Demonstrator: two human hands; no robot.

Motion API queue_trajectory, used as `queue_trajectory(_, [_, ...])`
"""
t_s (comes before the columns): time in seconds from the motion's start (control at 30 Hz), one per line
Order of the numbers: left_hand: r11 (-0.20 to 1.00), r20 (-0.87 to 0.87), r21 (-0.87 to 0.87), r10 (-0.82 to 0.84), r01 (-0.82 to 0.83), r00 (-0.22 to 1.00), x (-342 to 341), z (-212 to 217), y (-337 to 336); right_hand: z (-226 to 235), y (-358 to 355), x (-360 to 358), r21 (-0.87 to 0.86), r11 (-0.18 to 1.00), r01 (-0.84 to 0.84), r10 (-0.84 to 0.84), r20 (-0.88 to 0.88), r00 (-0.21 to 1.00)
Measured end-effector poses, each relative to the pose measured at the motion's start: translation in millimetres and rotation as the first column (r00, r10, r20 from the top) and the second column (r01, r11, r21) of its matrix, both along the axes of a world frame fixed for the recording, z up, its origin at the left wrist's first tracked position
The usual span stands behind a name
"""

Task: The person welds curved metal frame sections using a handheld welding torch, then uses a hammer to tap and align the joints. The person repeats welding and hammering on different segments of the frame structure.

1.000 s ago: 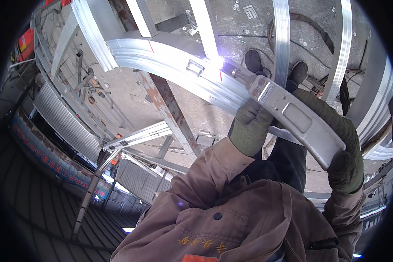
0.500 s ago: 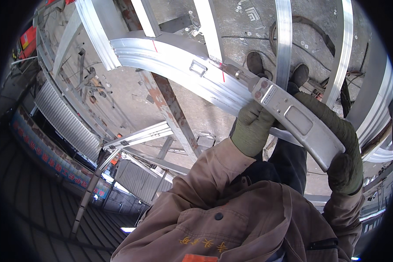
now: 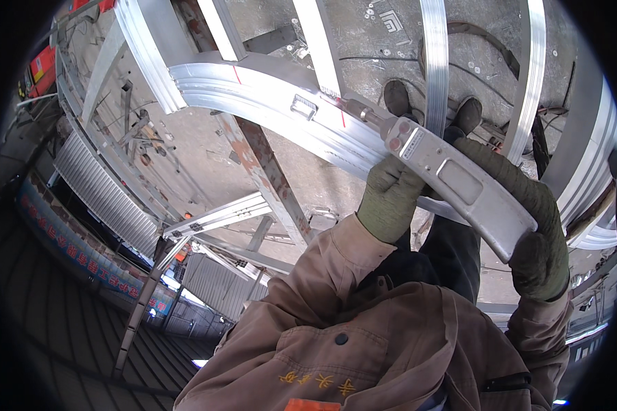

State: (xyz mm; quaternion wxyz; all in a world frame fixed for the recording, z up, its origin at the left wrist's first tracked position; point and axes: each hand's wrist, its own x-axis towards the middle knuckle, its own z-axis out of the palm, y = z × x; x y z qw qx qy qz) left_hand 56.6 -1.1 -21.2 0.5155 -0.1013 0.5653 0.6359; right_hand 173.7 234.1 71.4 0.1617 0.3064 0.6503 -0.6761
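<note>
A long grey metal power tool (image 3: 463, 183) with a narrow nose slants across the space before me. The nose tip (image 3: 341, 103) reaches a bright curved aluminium beam (image 3: 253, 96), close to a red mark on it; I cannot tell whether the tip touches. My left hand (image 3: 391, 195), in a green glove, is closed at the tool's front underside, with its fingers partly hidden. My right hand (image 3: 541, 246), gloved the same, wraps round the rear end, its thumb over the near corner. A small rectangular slot (image 3: 304, 107) shows in the beam, left of the tip.
Several straight aluminium bars (image 3: 434, 61) run from the beam toward the top. A rusty steel support (image 3: 264, 171) passes beneath it. Black cables and a hose (image 3: 483, 40) lie on the floor near my shoes (image 3: 467, 115). More curved beams (image 3: 589, 185) stand at the right.
The tool and both hands appear slightly further left and up in view. The beam and floor shift slightly left too. My grip stays the same.
</note>
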Motion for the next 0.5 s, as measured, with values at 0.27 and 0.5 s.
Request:
queue_trajectory(0.27, [0.989, -0.005, -0.055, -0.139, 0.139, 0.990, -5, 10, 7, -6, 0, 38, 0.023, 0.999, 0.047, -0.049, 0.127, 0.991])
queue_trajectory(0.5, [0.995, -0.005, -0.045, -0.085, 0.085, 0.996, -6, 11, 12, -25, -6, 82, 0.014, 0.996, 0.090, -0.088, 0.402, 0.911])
